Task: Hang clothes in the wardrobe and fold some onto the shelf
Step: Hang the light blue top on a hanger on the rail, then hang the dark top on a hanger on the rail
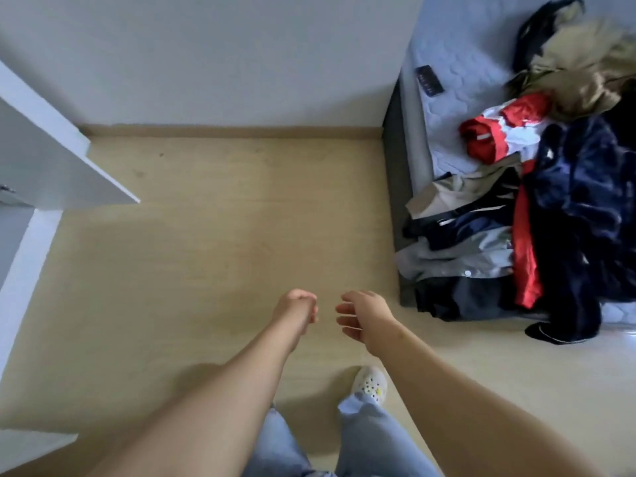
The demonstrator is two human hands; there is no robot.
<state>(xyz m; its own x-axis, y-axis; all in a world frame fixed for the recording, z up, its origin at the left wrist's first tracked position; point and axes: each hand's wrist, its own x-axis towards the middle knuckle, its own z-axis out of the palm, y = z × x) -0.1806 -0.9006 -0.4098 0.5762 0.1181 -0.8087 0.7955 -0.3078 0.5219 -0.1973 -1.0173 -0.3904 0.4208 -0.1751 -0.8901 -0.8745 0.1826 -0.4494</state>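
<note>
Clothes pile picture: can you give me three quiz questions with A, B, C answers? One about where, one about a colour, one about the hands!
1. Where is the pile of clothes?
A on the mattress
B in a basket
C on a chair

2. What colour is the shoe?
A black
B white
C red

3. What do the left hand and right hand hold?
A a hanger
B a sock
C nothing

Answers:
1 A, the heap lies on the mattress at the right.
2 B, the shoe is white with small yellow dots.
3 C, both hands are bare above the floor.
</note>
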